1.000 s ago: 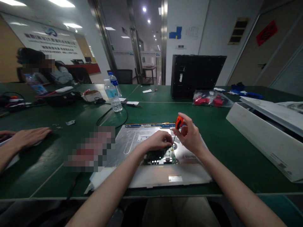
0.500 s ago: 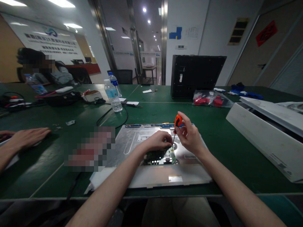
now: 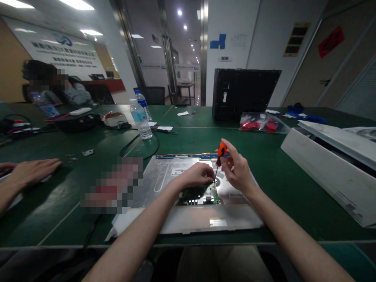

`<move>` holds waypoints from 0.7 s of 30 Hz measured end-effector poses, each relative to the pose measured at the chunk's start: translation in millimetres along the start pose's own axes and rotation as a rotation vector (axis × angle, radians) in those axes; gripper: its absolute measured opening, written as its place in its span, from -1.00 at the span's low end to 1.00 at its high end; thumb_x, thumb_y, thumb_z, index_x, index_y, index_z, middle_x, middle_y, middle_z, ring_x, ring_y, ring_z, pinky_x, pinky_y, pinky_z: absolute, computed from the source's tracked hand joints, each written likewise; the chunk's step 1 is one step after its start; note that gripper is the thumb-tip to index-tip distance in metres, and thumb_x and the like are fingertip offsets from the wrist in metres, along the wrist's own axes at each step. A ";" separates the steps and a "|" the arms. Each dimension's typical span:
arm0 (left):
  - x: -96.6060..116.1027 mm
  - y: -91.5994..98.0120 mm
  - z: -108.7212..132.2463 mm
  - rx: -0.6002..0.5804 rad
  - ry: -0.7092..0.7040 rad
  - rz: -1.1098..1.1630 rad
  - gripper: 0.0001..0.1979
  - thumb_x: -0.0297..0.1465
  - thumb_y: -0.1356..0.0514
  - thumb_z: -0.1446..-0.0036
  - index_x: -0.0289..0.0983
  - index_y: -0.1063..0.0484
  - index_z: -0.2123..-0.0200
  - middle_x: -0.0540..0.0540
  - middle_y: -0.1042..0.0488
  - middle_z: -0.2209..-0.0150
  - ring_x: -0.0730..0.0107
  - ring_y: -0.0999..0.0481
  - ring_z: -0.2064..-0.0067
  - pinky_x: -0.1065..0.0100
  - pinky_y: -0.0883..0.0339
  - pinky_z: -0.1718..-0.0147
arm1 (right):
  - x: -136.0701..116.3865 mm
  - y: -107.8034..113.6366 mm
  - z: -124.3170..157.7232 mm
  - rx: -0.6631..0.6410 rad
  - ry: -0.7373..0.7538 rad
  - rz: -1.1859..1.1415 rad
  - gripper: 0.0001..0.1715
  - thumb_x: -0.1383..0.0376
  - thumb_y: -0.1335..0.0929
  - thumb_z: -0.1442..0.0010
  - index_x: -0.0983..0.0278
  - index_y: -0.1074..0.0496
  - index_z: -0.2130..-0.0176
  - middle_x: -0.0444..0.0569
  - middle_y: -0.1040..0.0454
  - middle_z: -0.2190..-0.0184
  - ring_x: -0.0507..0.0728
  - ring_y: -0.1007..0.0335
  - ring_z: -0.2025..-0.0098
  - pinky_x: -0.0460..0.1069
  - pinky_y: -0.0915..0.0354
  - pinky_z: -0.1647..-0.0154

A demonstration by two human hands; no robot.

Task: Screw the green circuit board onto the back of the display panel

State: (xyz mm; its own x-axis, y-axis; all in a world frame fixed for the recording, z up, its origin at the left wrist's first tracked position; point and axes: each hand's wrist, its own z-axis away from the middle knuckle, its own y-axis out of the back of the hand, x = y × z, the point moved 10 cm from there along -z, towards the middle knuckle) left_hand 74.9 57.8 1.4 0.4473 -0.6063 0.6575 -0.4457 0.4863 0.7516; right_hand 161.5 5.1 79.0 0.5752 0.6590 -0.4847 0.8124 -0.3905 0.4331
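Note:
A flat metal display panel (image 3: pixel 164 172) lies on the table in front of me, with a green circuit board (image 3: pixel 194 197) on its middle. My right hand (image 3: pixel 236 168) grips an orange and black screwdriver (image 3: pixel 222 150) by its handle. The shaft points down and slightly left, its tip at the upper right edge of the board. Close by the tip, my left hand (image 3: pixel 198 174) has its fingers curled together; whatever they may pinch is hidden. A blue strip board (image 3: pixel 188 157) runs along the panel's far edge.
Left of the panel is a blurred-out reddish object (image 3: pixel 113 188); beyond it rests another person's hand (image 3: pixel 38 170). Water bottles (image 3: pixel 141 119) stand farther back. A black monitor casing (image 3: pixel 245 94), a bag of red parts (image 3: pixel 261 123) and a white casing (image 3: pixel 326 172) lie behind and right.
The screwdriver's handle has tilted slightly to the right in my right hand, its tip staying at the same spot. My left hand has barely moved.

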 end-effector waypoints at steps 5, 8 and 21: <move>-0.9 0.4 0.3 0.003 0.000 -0.005 -0.91 -0.57 -0.23 0.02 -0.33 -0.53 0.42 0.00 -0.53 0.45 0.41 -0.45 0.38 0.45 -0.27 0.32 | 0.4 0.8 0.2 0.014 0.012 0.011 -0.44 0.36 -0.24 -0.26 0.20 -0.14 -0.23 -0.11 -0.45 0.38 -0.03 -0.26 0.58 -0.09 -0.25 0.54; -0.9 0.4 0.4 0.000 -0.001 -0.006 -0.92 -0.56 -0.23 0.01 -0.33 -0.53 0.42 0.01 -0.51 0.46 0.43 -0.44 0.40 0.46 -0.26 0.35 | 0.7 2.0 -0.3 0.045 0.033 0.016 -0.48 0.33 -0.28 -0.25 0.18 -0.17 -0.19 -0.15 -0.42 0.40 -0.05 -0.21 0.62 -0.11 -0.21 0.59; 0.2 0.8 0.3 0.005 -0.001 0.006 -0.93 -0.56 -0.23 0.00 -0.34 -0.52 0.42 0.01 -0.51 0.47 0.45 -0.43 0.41 0.47 -0.26 0.36 | 3.3 -1.0 0.1 0.009 -0.016 -0.024 -0.47 0.24 -0.24 -0.31 0.19 -0.11 -0.24 -0.16 -0.43 0.41 -0.02 -0.31 0.56 -0.10 -0.25 0.53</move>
State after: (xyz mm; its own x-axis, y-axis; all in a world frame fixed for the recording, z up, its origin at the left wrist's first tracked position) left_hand 74.4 57.9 2.2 0.4440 -0.6038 0.6620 -0.4522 0.4869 0.7473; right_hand 162.6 7.6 76.9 0.5569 0.6580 -0.5068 0.8267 -0.3806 0.4144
